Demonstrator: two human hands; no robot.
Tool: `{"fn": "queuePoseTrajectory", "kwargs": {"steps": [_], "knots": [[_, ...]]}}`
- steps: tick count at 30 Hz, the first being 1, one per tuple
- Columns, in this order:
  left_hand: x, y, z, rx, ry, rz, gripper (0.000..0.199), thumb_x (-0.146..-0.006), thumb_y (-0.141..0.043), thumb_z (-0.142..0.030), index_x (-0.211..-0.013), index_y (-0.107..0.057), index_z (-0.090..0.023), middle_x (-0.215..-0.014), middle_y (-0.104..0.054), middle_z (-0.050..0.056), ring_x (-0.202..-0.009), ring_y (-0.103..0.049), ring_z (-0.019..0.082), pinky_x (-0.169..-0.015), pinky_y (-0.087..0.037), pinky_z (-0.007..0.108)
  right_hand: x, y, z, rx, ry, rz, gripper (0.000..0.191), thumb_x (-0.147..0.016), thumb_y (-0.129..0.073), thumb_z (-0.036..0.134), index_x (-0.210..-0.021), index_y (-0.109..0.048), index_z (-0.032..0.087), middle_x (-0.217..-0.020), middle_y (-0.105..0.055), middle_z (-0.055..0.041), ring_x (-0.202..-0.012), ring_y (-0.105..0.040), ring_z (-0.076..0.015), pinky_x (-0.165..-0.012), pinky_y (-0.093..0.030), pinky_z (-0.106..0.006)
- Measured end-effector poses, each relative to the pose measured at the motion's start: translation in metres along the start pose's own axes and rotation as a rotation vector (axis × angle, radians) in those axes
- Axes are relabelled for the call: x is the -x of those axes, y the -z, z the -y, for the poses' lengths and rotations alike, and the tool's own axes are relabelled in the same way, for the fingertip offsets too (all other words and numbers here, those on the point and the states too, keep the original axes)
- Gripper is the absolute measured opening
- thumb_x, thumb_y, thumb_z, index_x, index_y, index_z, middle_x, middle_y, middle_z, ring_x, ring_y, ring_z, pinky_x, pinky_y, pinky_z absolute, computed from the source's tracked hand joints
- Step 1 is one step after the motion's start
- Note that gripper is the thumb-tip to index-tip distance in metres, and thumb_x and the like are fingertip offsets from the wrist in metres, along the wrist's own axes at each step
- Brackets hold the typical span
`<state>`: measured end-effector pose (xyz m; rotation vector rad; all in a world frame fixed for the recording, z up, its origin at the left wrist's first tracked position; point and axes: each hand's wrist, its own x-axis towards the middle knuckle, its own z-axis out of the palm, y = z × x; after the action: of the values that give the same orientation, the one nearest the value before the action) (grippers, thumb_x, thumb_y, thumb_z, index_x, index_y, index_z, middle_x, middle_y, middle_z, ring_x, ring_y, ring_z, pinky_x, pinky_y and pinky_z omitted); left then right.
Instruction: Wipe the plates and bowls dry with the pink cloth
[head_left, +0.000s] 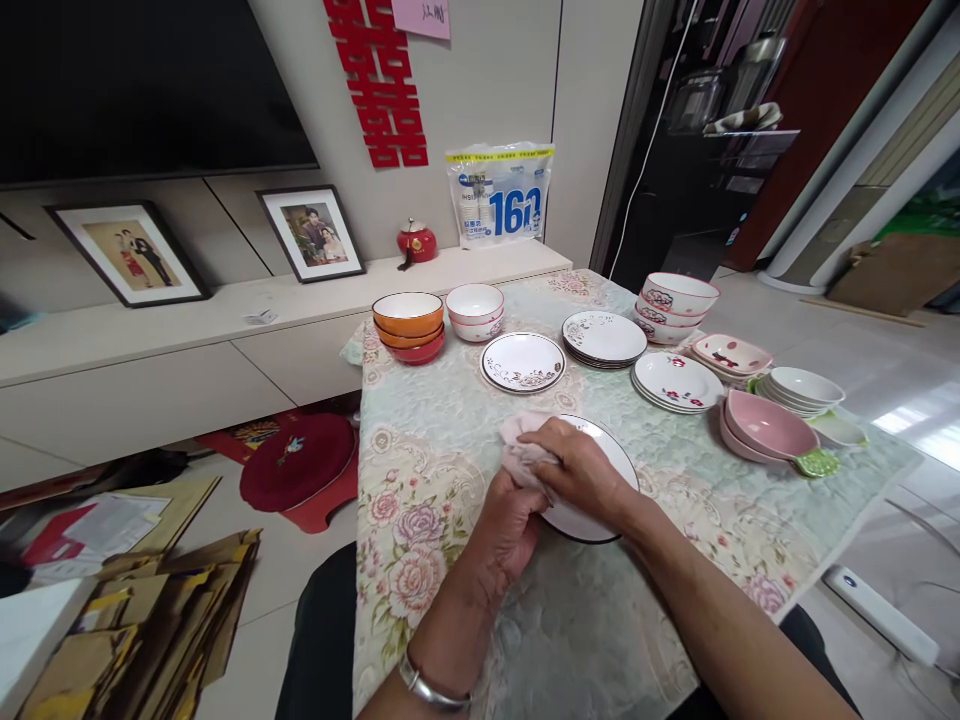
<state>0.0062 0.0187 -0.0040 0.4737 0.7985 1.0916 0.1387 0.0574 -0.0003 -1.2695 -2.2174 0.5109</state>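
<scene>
A white plate with a dark rim (600, 500) is at the near middle of the flowered tablecloth (555, 620). My right hand (581, 465) is over this plate, its fingers closed on a crumpled pale cloth (525, 440). At the plate's left edge, my left hand (510, 525) has its fingers bent beneath the cloth; whether they grip the plate's edge or the cloth is hard to see. Just beyond my hands are a patterned white plate stack (523, 362) and a taller stack of dark-rimmed plates (604, 337).
Orange and red bowls (409, 318) and white bowls (475, 305) stand at the back left. On the right are floral plates (679, 381), stacked bowls (679, 300) and pink bowls (769, 428). A red stool (300, 465) and flattened cardboard (172, 620) lie left of the table.
</scene>
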Motion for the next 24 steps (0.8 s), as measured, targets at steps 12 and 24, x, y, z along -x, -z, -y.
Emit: {"fn": "queuePoseTrajectory", "kwargs": {"steps": [12, 24], "knots": [[0.003, -0.001, -0.003, -0.053, 0.024, 0.010, 0.067, -0.046, -0.054, -0.003, -0.111, -0.063, -0.015, -0.088, -0.070, 0.005, -0.085, -0.062, 0.021, -0.069, -0.045, 0.027, 0.002, 0.014, -0.028, 0.369, -0.326, -0.179, 0.032, -0.090, -0.051, 0.017, -0.118, -0.066, 0.014, -0.099, -0.061, -0.0141, -0.099, -0.054, -0.0279, -0.083, -0.043, -0.036], [0.002, 0.000, -0.002, -0.041, 0.049, 0.055, 0.066, -0.046, -0.054, -0.002, -0.110, -0.066, -0.015, -0.087, -0.070, 0.004, -0.076, -0.059, 0.016, -0.064, -0.042, 0.025, 0.002, 0.019, -0.027, 0.102, -0.083, -0.009, 0.041, -0.089, -0.057, 0.025, -0.130, -0.061, 0.025, -0.126, -0.064, -0.0097, -0.115, -0.054, -0.0267, -0.097, -0.041, -0.041]]}}
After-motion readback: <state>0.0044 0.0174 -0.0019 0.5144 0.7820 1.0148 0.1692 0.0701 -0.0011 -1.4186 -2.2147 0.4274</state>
